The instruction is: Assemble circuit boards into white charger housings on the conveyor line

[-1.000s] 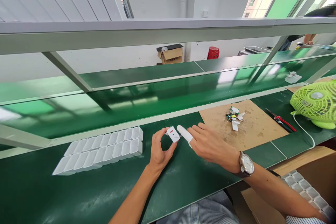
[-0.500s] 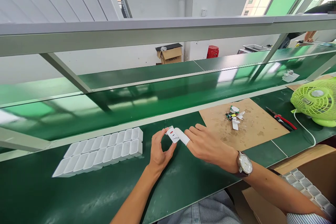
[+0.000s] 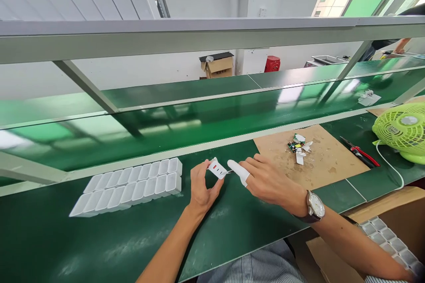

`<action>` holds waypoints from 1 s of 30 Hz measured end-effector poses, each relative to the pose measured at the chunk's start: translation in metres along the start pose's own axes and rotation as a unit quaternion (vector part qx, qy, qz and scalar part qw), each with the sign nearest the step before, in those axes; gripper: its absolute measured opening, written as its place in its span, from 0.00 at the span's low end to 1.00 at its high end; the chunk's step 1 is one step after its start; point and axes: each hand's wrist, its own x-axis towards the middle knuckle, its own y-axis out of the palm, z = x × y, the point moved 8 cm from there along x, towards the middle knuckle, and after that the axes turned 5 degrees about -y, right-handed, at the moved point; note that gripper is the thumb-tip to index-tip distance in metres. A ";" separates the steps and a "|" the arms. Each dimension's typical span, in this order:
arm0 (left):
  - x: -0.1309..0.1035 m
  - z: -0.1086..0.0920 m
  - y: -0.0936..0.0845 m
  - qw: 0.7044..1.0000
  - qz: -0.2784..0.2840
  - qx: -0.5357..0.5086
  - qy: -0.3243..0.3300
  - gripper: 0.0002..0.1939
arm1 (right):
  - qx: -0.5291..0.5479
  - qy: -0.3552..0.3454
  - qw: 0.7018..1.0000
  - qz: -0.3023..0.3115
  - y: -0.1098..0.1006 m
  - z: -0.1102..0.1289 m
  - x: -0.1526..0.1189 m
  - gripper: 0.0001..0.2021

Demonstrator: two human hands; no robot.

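Between its thumb and fingers, my left hand [image 3: 203, 190] holds a small white device [image 3: 217, 168] with a red mark and dark slots on its face. Just right of it is my right hand [image 3: 268, 180], with a white cover [image 3: 239, 171] on a finger and a watch [image 3: 316, 205] on the wrist. A thin, light-coloured piece reaches from near the right fingertips to the device's edge; what it is cannot be made out. The right hand's other fingers are curled.
Two rows of white trays [image 3: 128, 187] stand left. Right lie a brown board [image 3: 328, 159] with circuit parts [image 3: 299, 147], red-handled pliers [image 3: 361, 154] and a green fan [image 3: 400, 130]. A shelf rail [image 3: 212, 40] crosses above. A person's arm shows far right.
My right hand has moved slightly right, its covered finger now apart from the white device, and a thin piece shows between them. The left hand still holds the device. The view has shifted a little.
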 end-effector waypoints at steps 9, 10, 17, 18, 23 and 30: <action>0.006 -0.006 -0.013 0.997 -0.051 0.059 0.005 0.32 | 0.059 0.066 0.994 -0.056 -0.006 0.005 -0.005 0.15; 0.006 -0.007 -0.014 0.997 -0.056 0.059 0.006 0.32 | 0.060 0.067 0.994 -0.058 -0.005 0.006 -0.004 0.15; 0.004 -0.006 -0.017 0.996 -0.068 0.060 0.005 0.29 | 0.032 0.065 0.996 -0.061 -0.004 0.013 -0.001 0.14; 0.004 -0.006 -0.017 0.996 -0.070 0.063 0.004 0.29 | 0.028 0.064 0.996 -0.062 -0.004 0.013 -0.001 0.14; 0.004 -0.007 -0.017 0.995 -0.074 0.073 0.011 0.27 | 0.006 0.053 0.997 -0.049 -0.002 0.017 0.000 0.13; 0.002 -0.005 -0.017 0.994 -0.071 0.082 0.011 0.28 | -0.007 0.039 0.998 -0.052 -0.006 0.022 0.005 0.11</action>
